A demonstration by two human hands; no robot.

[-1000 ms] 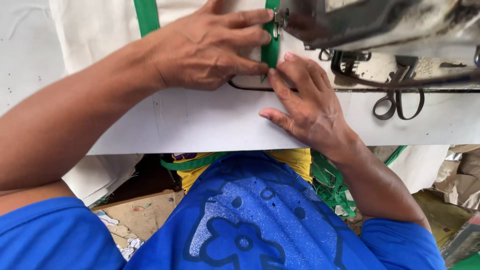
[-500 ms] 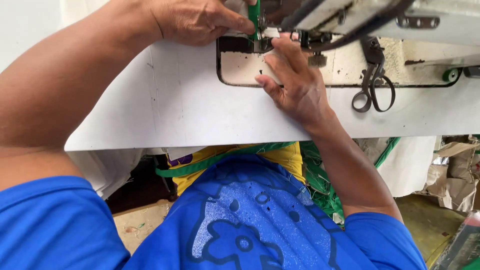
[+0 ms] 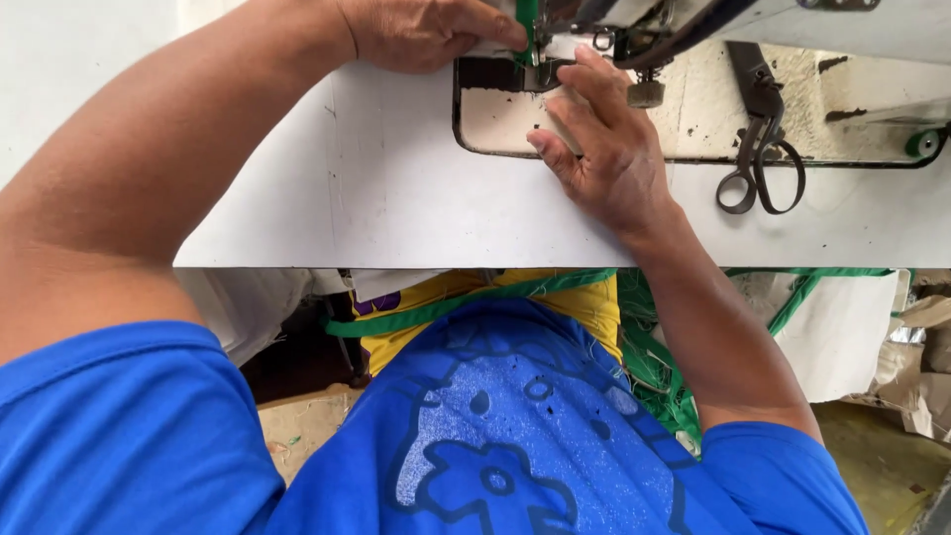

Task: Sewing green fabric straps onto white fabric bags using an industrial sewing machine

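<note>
At the top of the view my left hand (image 3: 426, 30) pinches a green strap (image 3: 526, 20) between thumb and fingers, right beside the sewing machine's presser foot (image 3: 604, 40). My right hand (image 3: 604, 139) lies flat on the machine bed (image 3: 495, 114), fingers spread, fingertips pressing pale fabric close to the needle area. The strap's far end is cut off by the top edge. The white table (image 3: 376, 198) carries the machine.
Dark scissors (image 3: 761, 149) lie on the machine bed to the right of my right hand. A green thread spool (image 3: 921, 145) sits at the far right. Green straps (image 3: 654, 367) and white fabric hang below the table edge over my lap.
The view has shifted so the table sits lower in frame. Both hands stay at the presser foot; my left hand now sits at the top edge, still pinching the strap.
</note>
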